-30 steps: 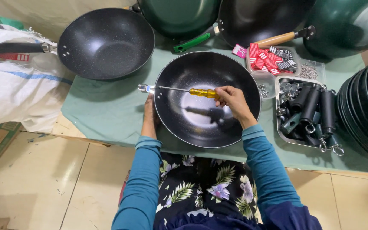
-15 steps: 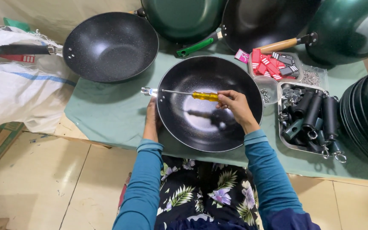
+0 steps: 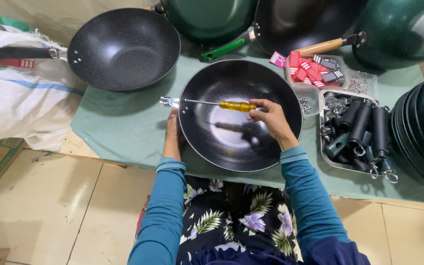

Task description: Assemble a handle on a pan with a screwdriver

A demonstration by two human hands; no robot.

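Here, screwdriver is gripped by rt hand over black wok; wok rim is held by lt hand, grip unclear; tray is filled w/ black handles.

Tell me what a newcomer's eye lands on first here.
First, the black wok in the middle of the green-covered table, with the right hand holding a yellow-handled screwdriver across it toward the rim, where the left hand steadies the wok. Next, the tray of black handles at right and a second black wok at upper left.
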